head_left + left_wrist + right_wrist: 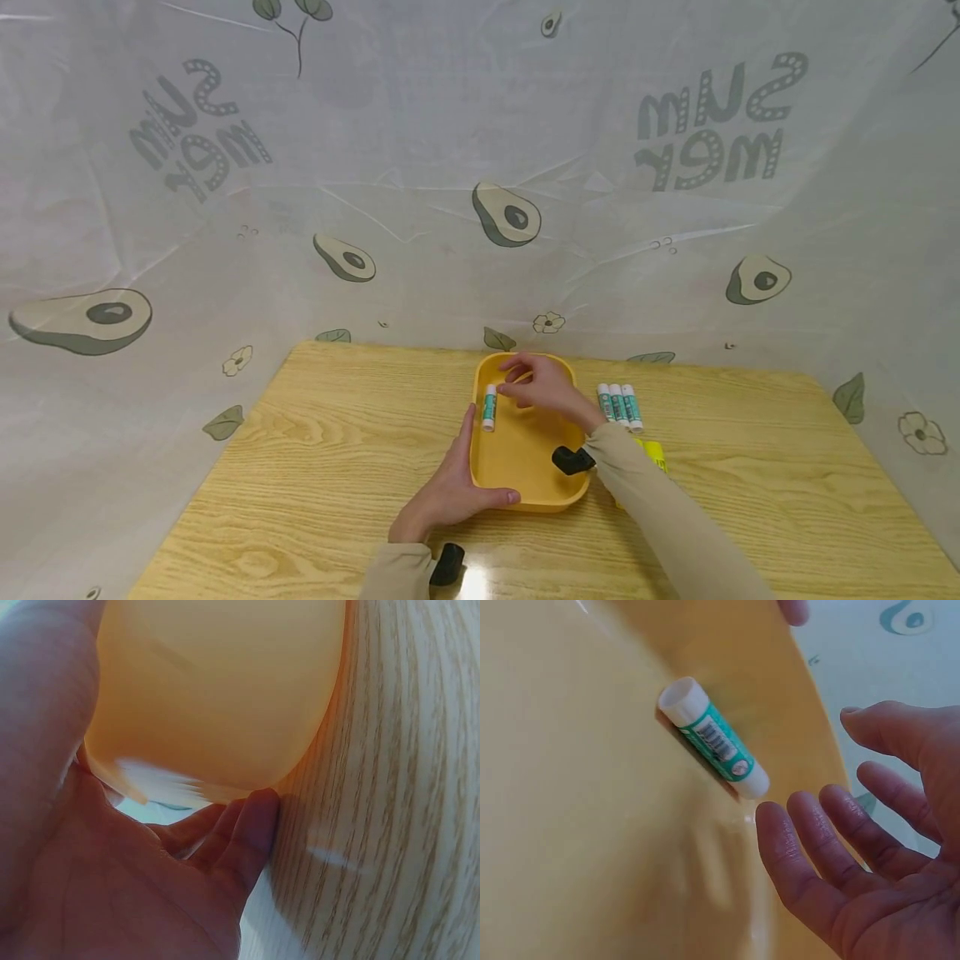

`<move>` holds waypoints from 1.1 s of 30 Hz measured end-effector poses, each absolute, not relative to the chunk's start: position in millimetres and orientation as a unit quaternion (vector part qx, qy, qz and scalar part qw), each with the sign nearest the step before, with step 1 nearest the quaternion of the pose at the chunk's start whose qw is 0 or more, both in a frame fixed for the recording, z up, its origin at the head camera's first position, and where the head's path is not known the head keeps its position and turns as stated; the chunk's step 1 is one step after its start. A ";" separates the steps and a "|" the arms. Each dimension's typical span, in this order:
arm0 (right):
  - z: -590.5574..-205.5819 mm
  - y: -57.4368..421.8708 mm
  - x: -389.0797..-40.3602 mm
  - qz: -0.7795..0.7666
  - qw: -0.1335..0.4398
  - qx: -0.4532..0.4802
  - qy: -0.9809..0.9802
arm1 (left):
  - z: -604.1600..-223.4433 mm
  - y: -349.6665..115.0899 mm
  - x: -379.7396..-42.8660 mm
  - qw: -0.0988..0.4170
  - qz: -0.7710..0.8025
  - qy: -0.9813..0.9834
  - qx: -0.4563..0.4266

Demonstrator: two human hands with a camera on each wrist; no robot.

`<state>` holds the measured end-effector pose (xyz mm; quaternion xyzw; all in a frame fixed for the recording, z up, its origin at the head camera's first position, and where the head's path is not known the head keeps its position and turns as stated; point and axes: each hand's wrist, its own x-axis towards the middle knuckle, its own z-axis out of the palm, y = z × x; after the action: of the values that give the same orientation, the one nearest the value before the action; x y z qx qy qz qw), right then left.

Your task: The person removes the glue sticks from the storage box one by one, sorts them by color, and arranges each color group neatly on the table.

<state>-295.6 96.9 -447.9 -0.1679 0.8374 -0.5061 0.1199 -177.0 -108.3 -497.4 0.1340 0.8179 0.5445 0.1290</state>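
Note:
A white-and-teal glue stick (pixel 489 408) lies lengthwise in the yellow tray (pixel 525 503), near its left wall. My left hand (pixel 456 483) holds the tray at its near left corner, with the thumb along the near rim and the fingers against the left side. Above the far part of the tray hovers my right hand (pixel 542 385), its fingers loosely bent and nothing between them. In the right wrist view the glue stick (pixel 718 746) is apart from the fingertips (pixel 776 825).
Three more white-and-teal glue sticks (pixel 618 407) lie side by side to the right of the tray. Nearer, yellow sticks (pixel 656 454) are partly hidden by the right sleeve (pixel 660 508). A patterned curtain (pixel 420 208) stands behind the wooden table (pixel 330 450).

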 end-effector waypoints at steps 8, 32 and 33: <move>-454.2 87.4 -300.7 -0.501 0.143 -0.168 0.837 | -497.6 -108.5 -177.7 0.124 0.541 0.821 0.132; -472.5 75.7 -302.6 -0.432 0.169 -0.148 0.873 | -498.7 -109.0 -177.6 0.136 0.548 0.814 0.137; -472.6 75.0 -302.7 -0.429 0.169 -0.151 0.874 | -498.7 -109.0 -177.5 0.136 0.548 0.814 0.136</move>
<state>-302.7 75.0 -472.6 -0.1505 0.8744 -0.4292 0.1689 -177.5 -109.0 -498.7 0.1362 0.8138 0.5485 0.1358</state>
